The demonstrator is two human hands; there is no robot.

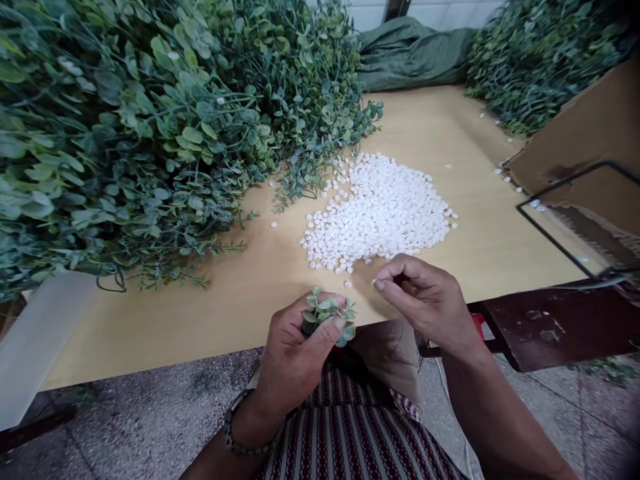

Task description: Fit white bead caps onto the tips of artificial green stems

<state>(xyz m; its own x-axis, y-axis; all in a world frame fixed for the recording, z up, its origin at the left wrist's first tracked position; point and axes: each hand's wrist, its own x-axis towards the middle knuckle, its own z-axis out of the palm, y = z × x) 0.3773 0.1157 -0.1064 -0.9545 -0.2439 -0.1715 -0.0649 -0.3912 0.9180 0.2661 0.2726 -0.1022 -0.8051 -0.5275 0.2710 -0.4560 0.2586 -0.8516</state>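
My left hand (300,350) is closed around a small sprig of green artificial leaves (325,310), with the thumb pressed on it. The leaf tips poke up above the fingers, while the lower part is hidden in the hand. To the right, my right hand (425,297) is closed in a pinch of thumb and forefinger. Something whitish shows at those fingertips, too small to tell from the nail. Just beyond both hands lies a spread pile of small white plastic discs (385,207). One loose disc (347,285) rests between the pile and the left hand.
A big heap of artificial greenery (150,133) covers the left of the wooden table (200,333); more greenery (545,60) stands at the back right. A green cloth sack (415,53) lies behind. At right are a cardboard box (585,140) and a black wire frame (555,243).
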